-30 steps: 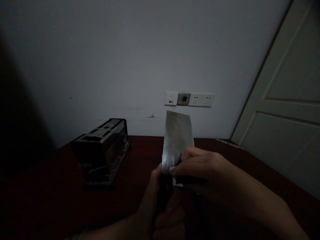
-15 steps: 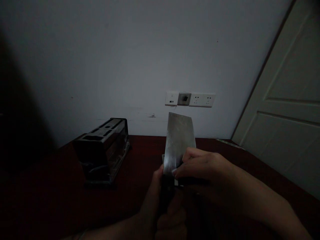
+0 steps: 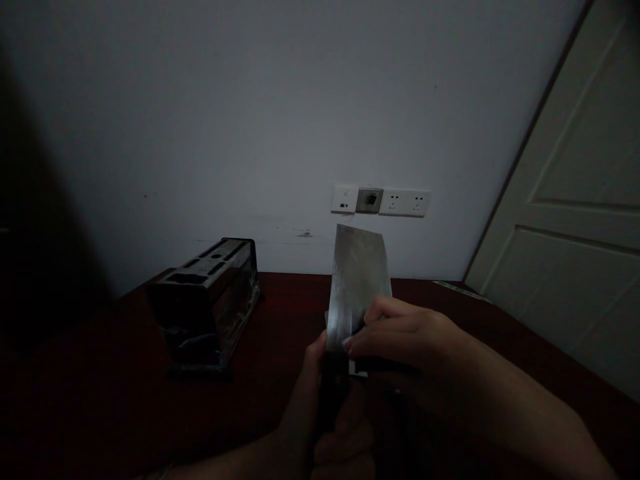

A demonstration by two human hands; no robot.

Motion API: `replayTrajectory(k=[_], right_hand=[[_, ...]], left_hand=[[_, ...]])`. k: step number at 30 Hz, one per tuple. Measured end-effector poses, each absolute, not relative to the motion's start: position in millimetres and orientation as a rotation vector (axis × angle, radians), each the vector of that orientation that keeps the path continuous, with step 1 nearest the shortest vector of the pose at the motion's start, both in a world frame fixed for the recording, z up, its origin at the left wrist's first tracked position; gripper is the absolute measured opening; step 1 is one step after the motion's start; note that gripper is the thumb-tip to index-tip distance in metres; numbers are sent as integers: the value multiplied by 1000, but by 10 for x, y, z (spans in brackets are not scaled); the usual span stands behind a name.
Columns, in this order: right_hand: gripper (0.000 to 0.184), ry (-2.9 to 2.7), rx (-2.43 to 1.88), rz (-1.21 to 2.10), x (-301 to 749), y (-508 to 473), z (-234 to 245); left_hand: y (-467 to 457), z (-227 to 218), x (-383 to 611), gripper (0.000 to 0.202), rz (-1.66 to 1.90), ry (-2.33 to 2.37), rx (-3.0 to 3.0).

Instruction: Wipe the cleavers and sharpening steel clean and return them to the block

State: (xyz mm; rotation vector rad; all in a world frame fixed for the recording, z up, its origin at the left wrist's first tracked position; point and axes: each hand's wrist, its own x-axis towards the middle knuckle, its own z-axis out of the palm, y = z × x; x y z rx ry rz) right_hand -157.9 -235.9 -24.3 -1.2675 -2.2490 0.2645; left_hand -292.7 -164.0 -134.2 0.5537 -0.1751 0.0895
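Observation:
A cleaver [image 3: 357, 277] with a broad metal blade stands tilted up before me, its dark handle [image 3: 333, 387] low in the middle. My left hand [image 3: 345, 433] is wrapped around that handle, thumb near the blade's base. My right hand [image 3: 405, 337] is closed, its fingertips pressed against the lower part of the blade. Below those fingers shows a dark, slim object [image 3: 385, 365], too dim to name. A small pale piece lies near its left end. What the right palm holds is hidden.
On the dark red table [image 3: 290, 313], a black knife block [image 3: 215, 293] with slots along its top lies at the left. Behind stands a pale wall with a row of sockets [image 3: 380, 201]. A panelled door [image 3: 575, 213] is at the right.
Almost nothing differs. The view has shifted very slightly, and both hands keep their places on the cleaver.

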Motion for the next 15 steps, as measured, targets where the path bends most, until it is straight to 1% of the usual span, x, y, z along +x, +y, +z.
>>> replayTrajectory(k=[3, 5, 15], right_hand=[[19, -2283, -1323, 129, -1598, -2321, -316], [20, -2281, -1350, 104, -1603, -2304, -356], [29, -2142, -1265, 266, -1481, -2469, -219]], left_hand=[[-1640, -1373, -2913, 71, 96, -180, 549], [-1639, -1379, -2913, 71, 77, -182, 540], [-1604, -1235, -2989, 78, 105, -152, 583]])
